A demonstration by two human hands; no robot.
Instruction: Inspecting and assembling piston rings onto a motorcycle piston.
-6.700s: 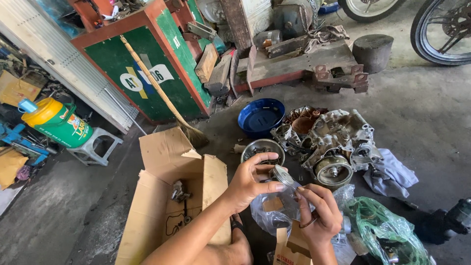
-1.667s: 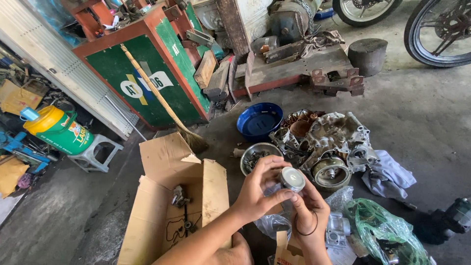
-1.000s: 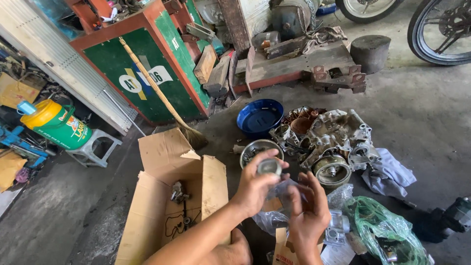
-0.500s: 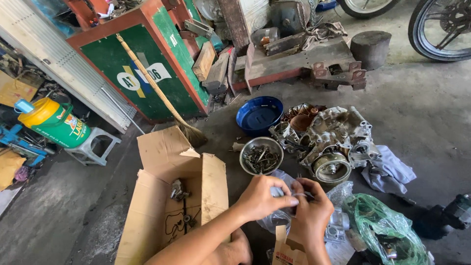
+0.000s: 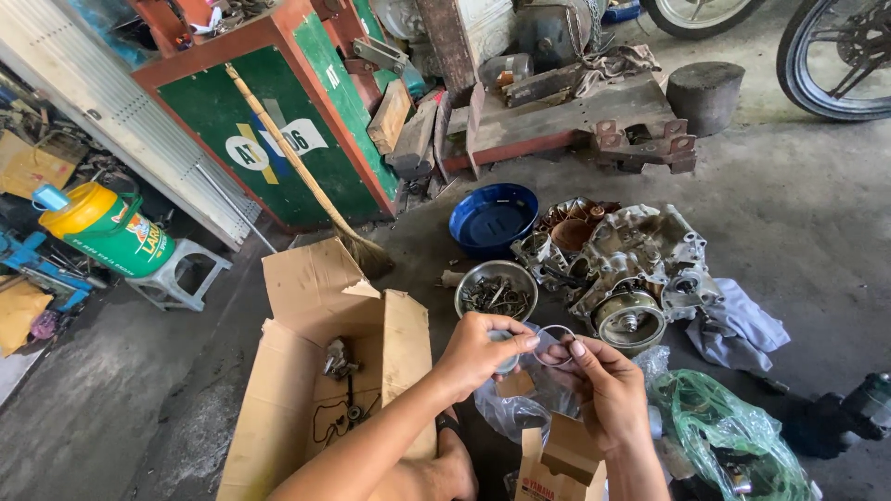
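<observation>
On the workshop floor, the left hand (image 5: 478,348) now grips a small metal part (image 5: 506,339) lowered from moments ago, while the right hand (image 5: 603,385) pinches a thin ring (image 5: 555,332).

Workshop interior: stained grey concrete floor (image 5: 817,213) in daylight; green cabinet with red trim (image 5: 269,130), white corrugated shutter (image 5: 121,111), small grey stool (image 5: 176,278), motorcycle wheel (image 5: 835,56) behind.

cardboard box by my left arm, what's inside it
In the open cardboard box lie a small dark metal part and a thin dark looped piece on the bottom. The near corner is hidden behind the left forearm and the box flap.
</observation>
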